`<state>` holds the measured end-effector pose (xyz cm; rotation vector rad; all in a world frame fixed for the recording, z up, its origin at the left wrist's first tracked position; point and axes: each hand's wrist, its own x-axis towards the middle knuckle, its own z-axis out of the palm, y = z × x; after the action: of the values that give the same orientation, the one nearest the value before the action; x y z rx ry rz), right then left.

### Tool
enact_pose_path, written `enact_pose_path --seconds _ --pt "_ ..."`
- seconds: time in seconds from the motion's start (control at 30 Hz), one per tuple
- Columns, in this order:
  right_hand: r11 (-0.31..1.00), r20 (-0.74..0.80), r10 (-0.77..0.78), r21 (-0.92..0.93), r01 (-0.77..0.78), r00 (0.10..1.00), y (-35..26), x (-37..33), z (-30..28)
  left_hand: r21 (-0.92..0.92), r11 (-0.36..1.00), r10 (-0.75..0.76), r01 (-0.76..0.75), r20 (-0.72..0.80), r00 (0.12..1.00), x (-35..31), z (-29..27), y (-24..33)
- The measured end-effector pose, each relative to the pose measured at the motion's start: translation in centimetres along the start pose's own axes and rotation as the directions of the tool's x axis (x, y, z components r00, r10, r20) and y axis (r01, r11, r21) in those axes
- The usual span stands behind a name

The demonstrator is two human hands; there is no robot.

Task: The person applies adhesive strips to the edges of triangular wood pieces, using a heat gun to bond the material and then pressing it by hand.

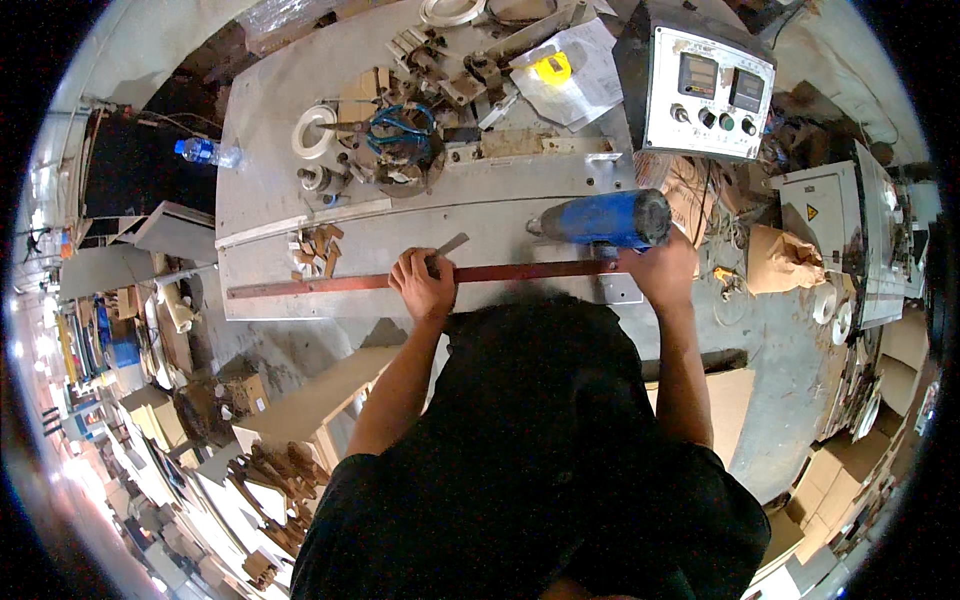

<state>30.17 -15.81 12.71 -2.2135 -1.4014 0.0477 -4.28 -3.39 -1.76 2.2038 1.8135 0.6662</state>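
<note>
My right hand (660, 266) is wrapped round the handle of a blue heat gun (600, 219). Its dark nozzle points left, above the grey metal worktable (500, 215). A thin, flat grey blade (453, 244) sticks out of my closed left hand (424, 284), angled up to the right; the part inside the fingers is hidden. Beneath both hands a long reddish-brown strip (530, 271) runs along the table's near side. My left hand rests at the strip's middle, while the right hand is by its right end. Small brown pieces (318, 250) lie left of my left hand.
Blue-handled pliers (400, 128), white tape rolls (315, 132), metal parts and a yellow tape measure (552, 68) on paper crowd the table's back. A control box (708, 95) with displays and knobs stands at back right. A bottle (208, 152) lies at the left edge.
</note>
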Motion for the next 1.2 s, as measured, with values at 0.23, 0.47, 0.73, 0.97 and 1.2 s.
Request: enact_pose_path --seconds 0.23,0.47,0.73,0.97,1.2 --pt "0.993 0.016 0.113 -0.012 -0.113 0.993 1.3 -0.1 -1.0 0.039 0.999 -0.035 0.036 -0.028 0.999 0.0 0.1 0.5" --pt "0.948 0.301 0.260 0.099 -0.301 0.918 3.6 1.9 2.2 0.038 0.997 -0.068 0.072 -0.080 0.994 -0.1 0.5 0.1" --pt "0.937 0.437 0.126 0.243 -0.252 0.890 2.3 7.5 5.3 0.065 0.977 -0.196 0.205 -0.114 0.974 -0.1 0.6 0.0" --pt "0.743 0.542 0.126 0.503 -0.441 0.831 3.7 12.9 9.6 0.044 0.986 -0.159 0.162 -0.072 0.985 0.0 1.1 -0.8" --pt "0.847 0.558 0.161 0.345 -0.404 0.814 3.3 16.6 11.5 0.039 0.991 -0.120 0.125 -0.102 0.988 0.3 0.6 0.1"
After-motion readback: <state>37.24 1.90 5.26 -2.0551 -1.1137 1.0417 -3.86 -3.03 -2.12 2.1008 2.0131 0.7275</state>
